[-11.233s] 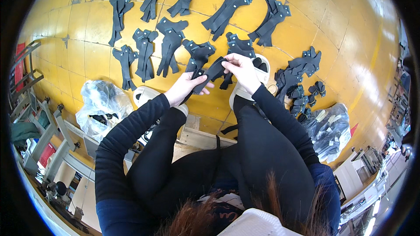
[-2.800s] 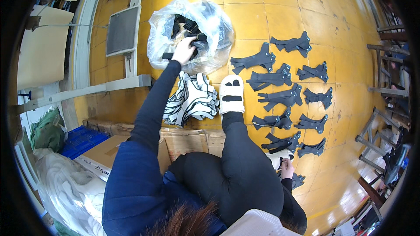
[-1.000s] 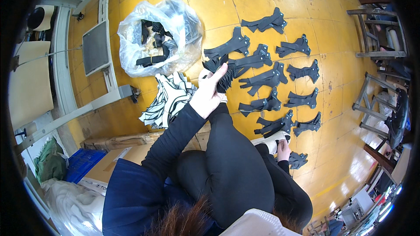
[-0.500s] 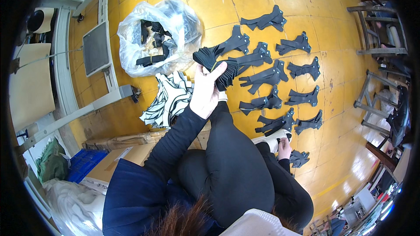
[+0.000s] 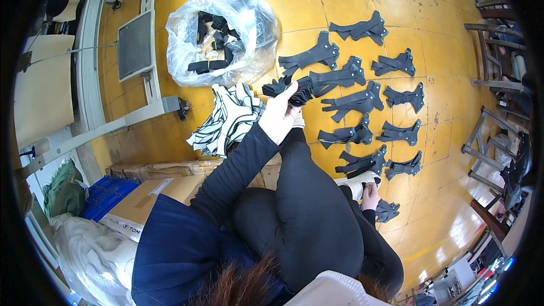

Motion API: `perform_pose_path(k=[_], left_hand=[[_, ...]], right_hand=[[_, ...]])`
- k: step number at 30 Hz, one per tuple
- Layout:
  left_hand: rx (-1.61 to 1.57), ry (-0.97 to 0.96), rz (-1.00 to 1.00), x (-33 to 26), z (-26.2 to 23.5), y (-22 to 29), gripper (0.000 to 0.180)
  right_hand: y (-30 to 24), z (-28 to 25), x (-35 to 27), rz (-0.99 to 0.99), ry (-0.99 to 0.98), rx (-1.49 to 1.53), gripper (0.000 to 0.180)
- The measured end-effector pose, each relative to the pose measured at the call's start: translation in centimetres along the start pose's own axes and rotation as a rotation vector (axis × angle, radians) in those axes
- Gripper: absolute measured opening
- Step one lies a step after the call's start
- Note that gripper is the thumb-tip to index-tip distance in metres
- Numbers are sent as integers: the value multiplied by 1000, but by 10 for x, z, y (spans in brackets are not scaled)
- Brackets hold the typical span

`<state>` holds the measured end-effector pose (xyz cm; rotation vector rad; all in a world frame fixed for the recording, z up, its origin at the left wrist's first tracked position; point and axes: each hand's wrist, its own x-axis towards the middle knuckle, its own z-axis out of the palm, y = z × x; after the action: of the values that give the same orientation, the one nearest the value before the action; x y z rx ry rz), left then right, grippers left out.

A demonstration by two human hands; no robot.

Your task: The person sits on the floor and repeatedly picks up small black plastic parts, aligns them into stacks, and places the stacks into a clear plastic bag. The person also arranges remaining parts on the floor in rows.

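My left hand [image 5: 279, 114] is closed around a thick stack of black fabric pieces [image 5: 300, 89], with the thumb lying across the top. The layers fan out on both sides of the thumb. Just beyond it on the floor lie several flat bundles of dark fabric strips [image 5: 354, 101], laid out in rough rows. My right hand [image 5: 371, 196] is low on the right beside my white shoe [image 5: 355, 186], its fingers drawn together; what they may hold is too small to tell. Close to that hand is a small dark fabric bundle [image 5: 387, 211].
A clear plastic bag [image 5: 263, 39] with black rolled pieces stands at the upper left. Below it lies a heap of white, black-edged pieces [image 5: 224, 124]. A metal frame [image 5: 99, 127] runs along the left, near a cardboard box [image 5: 150, 204]. Stools [image 5: 481, 136] line the right side.
The view has shifted a little, so the floor items sit further right. The stack in my left hand is fanned less widely. My right hand stays by the shoe.
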<state>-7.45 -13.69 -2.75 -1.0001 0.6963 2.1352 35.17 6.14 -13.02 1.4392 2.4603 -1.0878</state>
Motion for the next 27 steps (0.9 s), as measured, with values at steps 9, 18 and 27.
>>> perform_pose_path(k=[9, 18, 27], left_hand=[[408, 130, 753, 37, -27, 69, 32], [1669, 845, 767, 114, -135, 185, 67], [1868, 638, 1409, 134, -101, 157, 47]], right_hand=[[-6, 0, -2, 10, -12, 22, 6], [-10, -1, 2, 4, -26, -11, 6], [-11, -6, 1, 57, -24, -83, 4]])
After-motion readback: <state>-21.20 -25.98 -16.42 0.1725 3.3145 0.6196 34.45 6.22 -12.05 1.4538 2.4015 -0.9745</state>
